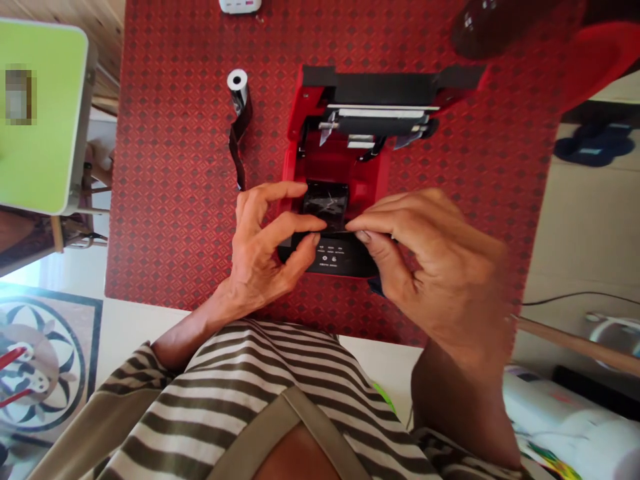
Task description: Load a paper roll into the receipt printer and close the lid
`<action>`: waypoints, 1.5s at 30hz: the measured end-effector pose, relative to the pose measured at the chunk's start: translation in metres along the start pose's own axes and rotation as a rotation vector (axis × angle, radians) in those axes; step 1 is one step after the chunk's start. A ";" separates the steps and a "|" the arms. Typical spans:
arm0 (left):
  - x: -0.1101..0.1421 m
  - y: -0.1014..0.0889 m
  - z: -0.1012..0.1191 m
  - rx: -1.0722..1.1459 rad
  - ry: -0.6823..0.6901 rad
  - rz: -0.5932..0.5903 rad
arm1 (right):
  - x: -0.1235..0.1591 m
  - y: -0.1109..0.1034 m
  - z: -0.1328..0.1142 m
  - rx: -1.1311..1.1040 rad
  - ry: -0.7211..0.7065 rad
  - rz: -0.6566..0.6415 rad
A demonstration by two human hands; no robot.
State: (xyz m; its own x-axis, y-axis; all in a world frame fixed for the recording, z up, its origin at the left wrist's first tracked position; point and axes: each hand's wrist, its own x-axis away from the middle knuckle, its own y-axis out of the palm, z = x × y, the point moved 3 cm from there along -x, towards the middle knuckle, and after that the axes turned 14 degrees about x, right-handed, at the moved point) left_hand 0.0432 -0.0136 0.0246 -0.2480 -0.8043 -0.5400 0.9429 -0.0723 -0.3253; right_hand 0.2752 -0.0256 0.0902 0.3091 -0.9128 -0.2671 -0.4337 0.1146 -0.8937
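A red and black label printer (384, 175) stands on the table with its lid raised. Glossy black ribbon (326, 200) lies across the front of its bay. My left hand (273, 243) pinches the ribbon's near edge at the left between thumb and a finger, while another finger rests by its far left corner. At the right end of that edge, my right hand (425, 247) has thumb and index finger closed on the ribbon. Below the fingers is the black button panel (336, 259). A roller (380, 125) spans the raised lid. The fingertips partly hide the ribbon's edge.
On the patterned red table (175, 200), a roll of black ribbon (238, 90) has its loose tail trailing toward my left hand. A white device (240, 6) sits at the far edge, a dark jar (480, 30) at the far right. A green-topped table (45, 153) stands to the left.
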 end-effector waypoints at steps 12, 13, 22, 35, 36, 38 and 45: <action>-0.010 -0.022 -0.002 0.160 -0.040 -0.006 | 0.028 0.029 -0.015 0.152 -0.057 0.391; -0.021 -0.028 -0.009 0.197 0.005 0.028 | 0.030 0.030 -0.016 0.153 -0.046 0.408; -0.136 -0.015 -0.118 0.661 -0.194 -0.119 | 0.035 0.035 -0.018 0.194 -0.065 0.440; -0.019 -0.016 -0.058 0.619 -0.482 -0.003 | 0.041 0.037 -0.022 0.222 -0.054 0.445; -0.011 -0.013 -0.059 0.610 -0.496 -0.012 | 0.041 0.036 -0.021 0.214 -0.047 0.444; -0.001 -0.010 -0.060 0.602 -0.524 -0.033 | 0.040 0.034 -0.020 0.200 -0.041 0.431; -0.003 -0.010 -0.051 0.613 -0.625 -0.074 | 0.043 0.018 0.003 0.125 0.039 0.429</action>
State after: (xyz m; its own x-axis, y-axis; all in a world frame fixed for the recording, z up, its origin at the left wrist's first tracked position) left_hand 0.0238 0.0196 -0.0097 -0.3158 -0.9476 0.0483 0.9270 -0.2972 0.2289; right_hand 0.2831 -0.0615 0.0612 0.0903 -0.7861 -0.6115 -0.4090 0.5306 -0.7424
